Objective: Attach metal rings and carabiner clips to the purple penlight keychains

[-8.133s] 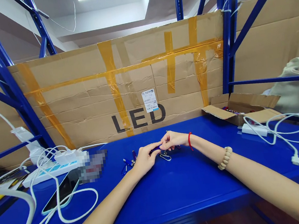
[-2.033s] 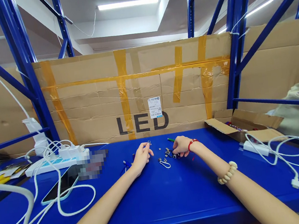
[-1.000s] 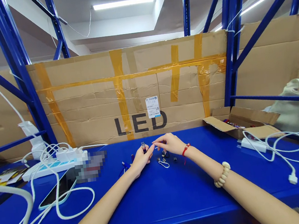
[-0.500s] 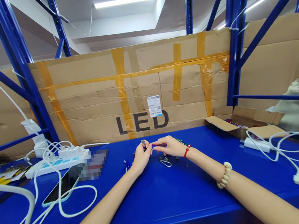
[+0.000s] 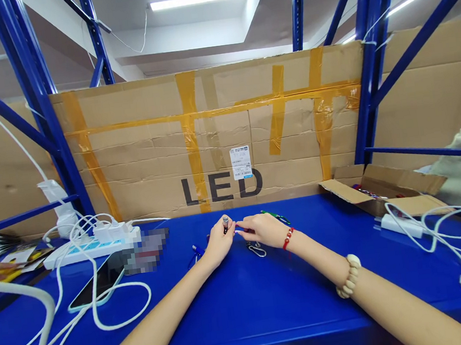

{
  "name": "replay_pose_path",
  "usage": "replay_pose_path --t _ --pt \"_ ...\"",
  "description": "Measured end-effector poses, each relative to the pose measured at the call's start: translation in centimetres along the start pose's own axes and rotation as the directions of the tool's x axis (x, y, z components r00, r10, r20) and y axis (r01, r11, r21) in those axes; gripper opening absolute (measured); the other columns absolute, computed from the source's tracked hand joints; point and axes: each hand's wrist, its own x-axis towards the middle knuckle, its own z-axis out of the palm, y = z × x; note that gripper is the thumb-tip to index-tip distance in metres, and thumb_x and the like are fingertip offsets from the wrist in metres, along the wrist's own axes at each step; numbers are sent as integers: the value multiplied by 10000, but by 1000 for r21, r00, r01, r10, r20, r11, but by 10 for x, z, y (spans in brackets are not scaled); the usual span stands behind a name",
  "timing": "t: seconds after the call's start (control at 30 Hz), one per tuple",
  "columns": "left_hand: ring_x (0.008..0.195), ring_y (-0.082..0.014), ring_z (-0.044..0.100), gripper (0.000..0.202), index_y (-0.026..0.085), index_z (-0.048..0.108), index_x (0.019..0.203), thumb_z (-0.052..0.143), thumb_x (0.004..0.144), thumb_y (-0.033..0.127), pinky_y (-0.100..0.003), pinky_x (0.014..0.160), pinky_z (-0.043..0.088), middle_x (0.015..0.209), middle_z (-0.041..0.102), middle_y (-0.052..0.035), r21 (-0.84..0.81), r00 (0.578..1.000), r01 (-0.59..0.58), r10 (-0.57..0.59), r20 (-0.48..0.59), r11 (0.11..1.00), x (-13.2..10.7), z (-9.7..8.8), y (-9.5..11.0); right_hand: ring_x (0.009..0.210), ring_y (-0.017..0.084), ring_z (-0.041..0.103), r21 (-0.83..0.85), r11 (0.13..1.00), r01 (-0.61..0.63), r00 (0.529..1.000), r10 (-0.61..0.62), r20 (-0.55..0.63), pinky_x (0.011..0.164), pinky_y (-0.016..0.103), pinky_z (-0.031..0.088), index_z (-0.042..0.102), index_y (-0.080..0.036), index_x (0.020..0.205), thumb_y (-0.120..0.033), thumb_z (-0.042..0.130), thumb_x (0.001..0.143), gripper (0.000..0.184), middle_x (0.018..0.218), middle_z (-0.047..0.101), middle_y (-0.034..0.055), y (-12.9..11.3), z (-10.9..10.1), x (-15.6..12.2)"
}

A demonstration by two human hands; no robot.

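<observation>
Over the middle of the blue table, my left hand [image 5: 219, 243] is closed around a small dark cylinder with a silvery end [image 5: 225, 223], which points up from the fist. Close on its right, my right hand [image 5: 263, 230] is closed, thumb and fingertips pinching a thin reddish-purple strand [image 5: 241, 229]; its full shape is too small to make out. Fingertips of both hands nearly meet. Under the right hand lies a silver carabiner clip [image 5: 257, 250]. A small blue piece [image 5: 197, 250] rests left of my left hand. Behind the right hand runs a green cord [image 5: 278, 217].
At left, a white power strip [image 5: 68, 256], looping white cables [image 5: 101, 322] and a phone [image 5: 96, 281] lie on the table [image 5: 247, 310]. An open cardboard box [image 5: 348, 191] and a white adapter [image 5: 402, 225] stand right. Taped cardboard [image 5: 149, 160] walls the back.
The whole view has shifted slightly to the right. The cylinder in my left hand has turned a little, and my right fingertips sit slightly differently on the strand.
</observation>
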Motion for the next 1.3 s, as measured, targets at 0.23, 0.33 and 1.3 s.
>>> replay_pose_path --t 0.23,0.33,1.3 --pt "512 -84 331 267 196 287 641 455 766 361 -213 527 300 558 320 67 -146 1000 25 -26 -3 989 -1 4 5 565 90 451 41 999 -22 994 26 -110 513 199 243 592 -157 716 -175 466 848 184 630 514 -4 -3 3 3" --pt "495 -78 341 289 196 292 654 477 758 392 -207 510 291 532 346 73 -203 997 73 -73 10 977 -2 5 9 550 85 421 85 996 -22 990 33 -135 512 197 235 573 -156 676 -146 468 836 191 609 481 -15 -1 3 4" --pt "427 -49 261 366 200 367 863 430 776 550 -151 401 171 554 387 75 -373 955 239 -149 255 896 -4 11 8 696 131 543 276 956 -102 916 198 -349 633 206 379 584 -181 1012 -254 363 910 254 756 566 34 14 11 3"
